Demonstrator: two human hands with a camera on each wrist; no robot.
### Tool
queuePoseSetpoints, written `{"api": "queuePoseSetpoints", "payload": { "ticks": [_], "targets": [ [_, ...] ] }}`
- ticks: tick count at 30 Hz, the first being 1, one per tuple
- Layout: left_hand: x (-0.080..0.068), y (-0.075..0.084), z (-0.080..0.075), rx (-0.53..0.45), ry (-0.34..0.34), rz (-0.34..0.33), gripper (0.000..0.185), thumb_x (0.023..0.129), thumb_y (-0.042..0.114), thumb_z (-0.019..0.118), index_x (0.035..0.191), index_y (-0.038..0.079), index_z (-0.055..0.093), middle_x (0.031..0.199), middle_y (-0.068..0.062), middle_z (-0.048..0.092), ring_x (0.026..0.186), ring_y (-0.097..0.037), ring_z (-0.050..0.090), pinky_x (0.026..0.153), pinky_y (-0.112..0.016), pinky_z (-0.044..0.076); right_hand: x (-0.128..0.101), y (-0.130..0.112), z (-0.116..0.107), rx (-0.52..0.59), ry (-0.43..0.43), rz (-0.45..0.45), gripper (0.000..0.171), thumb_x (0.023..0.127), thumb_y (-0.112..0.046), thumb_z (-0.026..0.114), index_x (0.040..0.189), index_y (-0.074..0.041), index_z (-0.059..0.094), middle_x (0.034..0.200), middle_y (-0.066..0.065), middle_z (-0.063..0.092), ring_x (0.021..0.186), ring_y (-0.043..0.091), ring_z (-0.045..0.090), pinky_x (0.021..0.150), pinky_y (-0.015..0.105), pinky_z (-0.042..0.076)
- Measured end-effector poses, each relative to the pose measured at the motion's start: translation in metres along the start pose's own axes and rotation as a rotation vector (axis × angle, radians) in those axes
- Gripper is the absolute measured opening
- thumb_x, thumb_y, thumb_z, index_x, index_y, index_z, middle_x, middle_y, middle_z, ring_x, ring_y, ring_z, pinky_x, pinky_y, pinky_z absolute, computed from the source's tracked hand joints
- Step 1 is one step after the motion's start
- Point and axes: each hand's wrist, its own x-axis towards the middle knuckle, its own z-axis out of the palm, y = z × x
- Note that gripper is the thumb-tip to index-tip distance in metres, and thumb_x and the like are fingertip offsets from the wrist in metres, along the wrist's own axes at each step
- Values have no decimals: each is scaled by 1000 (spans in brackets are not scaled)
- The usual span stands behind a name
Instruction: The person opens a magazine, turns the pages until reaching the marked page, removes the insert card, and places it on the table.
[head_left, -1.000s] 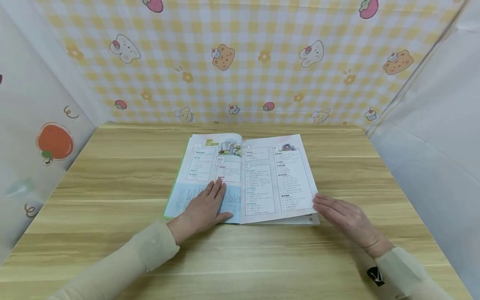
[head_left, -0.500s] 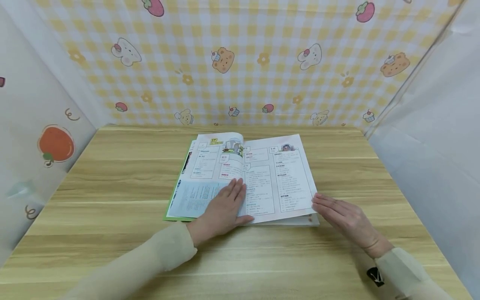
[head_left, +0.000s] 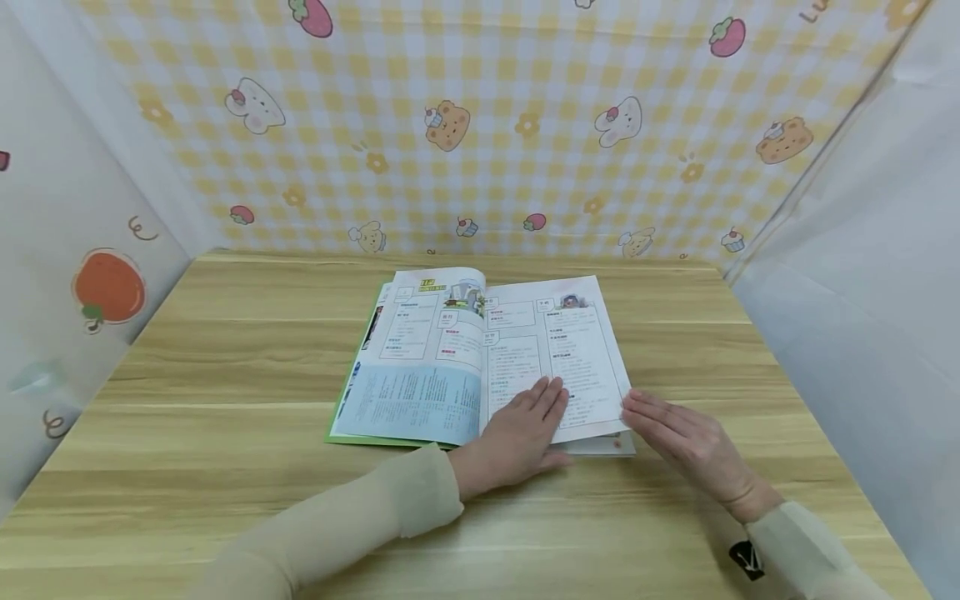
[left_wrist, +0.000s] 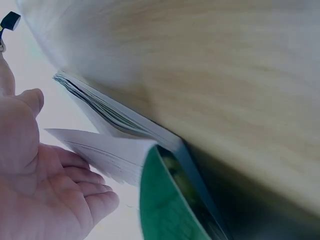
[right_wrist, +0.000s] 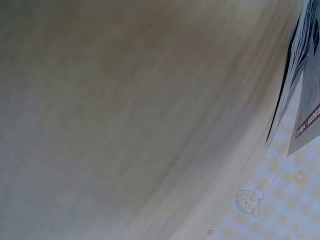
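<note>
A magazine point(head_left: 408, 400) lies spread on the table, with printed columns on both pages and a green cover edge at the left. My left hand point(head_left: 517, 433) rests with straight fingers on the lower part of the right-hand page point(head_left: 517, 312). At that page's lower right corner, my right hand point(head_left: 690, 446) pinches the edge; its thumb is hidden. The page stands raised from the sheets below it, as the right wrist view also shows with the lifted page point(right_wrist: 310, 117). In the left wrist view, the left palm point(left_wrist: 55, 185) faces the camera beside the lifted leaf point(left_wrist: 110, 152).
The wooden table point(head_left: 225, 358) carries the magazine in its middle. A yellow checked cloth point(head_left: 480, 125) hangs behind it, and pale sheets point(head_left: 855, 275) stand on both sides. A small black tag point(head_left: 746, 559) is beside the right sleeve.
My left hand has slid rightward from the left page across the fold to the right page. The left leaf has shifted slightly right, baring more beneath. The right hand stays at the page corner.
</note>
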Motion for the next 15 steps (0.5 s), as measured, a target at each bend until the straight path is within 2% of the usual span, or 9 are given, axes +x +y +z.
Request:
{"api": "queuePoseSetpoints", "payload": {
  "ticks": [7,15],
  "targets": [
    [12,9,-3,39,26,2,67,99,48,38,148,5,25,156,-11,21,144,-23,19,113,-31,27,-3,0,0,15,-8,10,33,101,-16,44,95,-1,72,99,13,72,100,18,67,97,21,43],
    [19,12,-6,88,67,9,52,102,26,36,149,6,25,155,-9,23,143,-21,21,113,-28,25,-4,-1,0,26,-13,19,34,101,-17,43,97,-1,72,99,13,71,105,17,65,102,19,38]
  ]
}}
